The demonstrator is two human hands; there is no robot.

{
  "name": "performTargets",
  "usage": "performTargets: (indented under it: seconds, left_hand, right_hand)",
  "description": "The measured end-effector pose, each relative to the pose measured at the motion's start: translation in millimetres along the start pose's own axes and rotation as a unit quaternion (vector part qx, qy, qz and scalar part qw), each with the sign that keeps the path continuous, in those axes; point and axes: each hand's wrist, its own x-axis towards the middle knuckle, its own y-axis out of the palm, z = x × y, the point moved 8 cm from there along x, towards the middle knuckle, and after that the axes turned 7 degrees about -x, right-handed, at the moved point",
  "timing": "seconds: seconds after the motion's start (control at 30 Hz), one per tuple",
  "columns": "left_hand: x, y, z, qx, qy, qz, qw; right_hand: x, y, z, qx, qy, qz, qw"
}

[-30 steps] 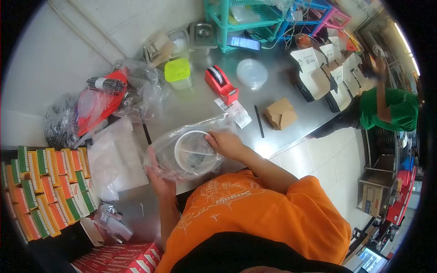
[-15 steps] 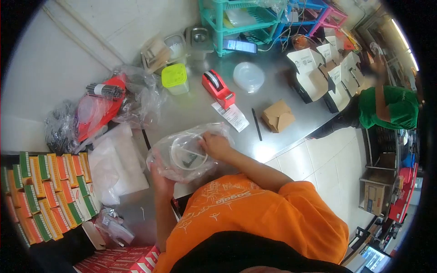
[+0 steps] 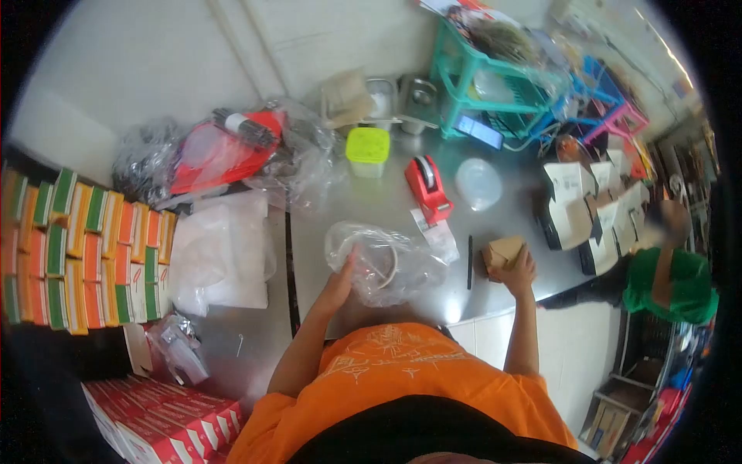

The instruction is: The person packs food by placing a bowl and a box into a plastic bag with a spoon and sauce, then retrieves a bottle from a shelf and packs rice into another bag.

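Well left of the red tape dispenser [image 3: 430,189], printed cartons [image 3: 73,251] stand in rows, with a pile of white plastic bags [image 3: 220,255] between. On the dispenser's near side and a little left, the left hand [image 3: 336,288] grips the edge of a clear plastic bag [image 3: 417,267], which surrounds a round white-rimmed container [image 3: 379,267]. Beside the dispenser's near end lies a printed receipt [image 3: 439,238]; nearer and to its right is a slim black pen-like stick [image 3: 470,263]. Farther right, the right hand [image 3: 519,271] is the change: it is no longer at the container but closes over a folded kraft box [image 3: 502,251], so only the left hand now steadies the bagged container. Blur leaves it unclear whether the box is lifted or resting on the steel table [image 3: 332,203]. Well right of the dispenser are open black-and-white boxes [image 3: 570,209], with a person in green [image 3: 668,282] beyond.
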Motion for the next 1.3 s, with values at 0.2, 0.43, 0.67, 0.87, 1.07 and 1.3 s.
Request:
performTargets:
  seconds: [0.2,0.43,0.67,0.87,1.07,1.3]
  left_hand:
    - [-20.0,-37.0,-40.2,0.229,0.059,-0.086,0.968]
    - [-72.6,-49.7,-108.5,0.158,0.22,-0.168,0.948]
    - [-65.0,-21.0,-112.6,-0.008,0.161,-0.072,0.984]
    - [-66.8,-10.4,-125.5,-0.036,0.189,-0.002,0.981]
    - [-64.1,-39.9,-136.0,-0.151,0.169,-0.021,0.974]
    - [-54.3,-75.9,-144.3,-0.111,0.249,-0.12,0.954]
  right_hand:
    - [24.2,-8.1,-5.4,0.009,-0.076,-0.07,0.995]
    - [-28.3,-82.3,92.8,0.282,-0.289,0.051,0.914]
    - [-130.7,-88.9,263.8,0.263,-0.483,0.359,0.754]
    - [-128.4,-1.4,309.2,-0.059,-0.55,0.206,0.807]
    - [-155.1,-0.2,320.6,-0.075,-0.657,0.067,0.747]
    - [-148.6,-67.8,315.6,0.191,-0.629,0.261,0.706]
